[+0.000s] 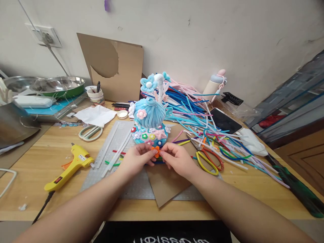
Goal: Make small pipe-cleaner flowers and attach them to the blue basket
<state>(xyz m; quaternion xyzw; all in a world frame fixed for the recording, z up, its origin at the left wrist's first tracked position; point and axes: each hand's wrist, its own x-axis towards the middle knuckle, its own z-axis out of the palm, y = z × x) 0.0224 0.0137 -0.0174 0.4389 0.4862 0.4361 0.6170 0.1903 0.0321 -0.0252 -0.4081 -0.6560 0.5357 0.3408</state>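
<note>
Between my two hands is a small orange pipe-cleaner flower (157, 152). My left hand (139, 157) pinches its left side with thumb and forefinger. From the other side, my right hand (176, 158) pinches its right edge. Just beyond stands a light-blue pipe-cleaner craft (152, 114), upright, its rounded top and base dotted with small coloured flowers. A larger blue flower (149, 83) rises at its top beside a white wrapped stem (160, 88). Under my hands lie a piece of brown cardboard (164, 189) and a grey cutting mat (134, 190).
A yellow glue gun (73, 165) lies at left, with pale-green-handled scissors (90, 133) behind it. Clear glue sticks (117, 153) rest on the mat. At right are yellow-handled pliers (207, 163), loose pipe cleaners (187, 108), a phone (225, 120) and a bottle (215, 84).
</note>
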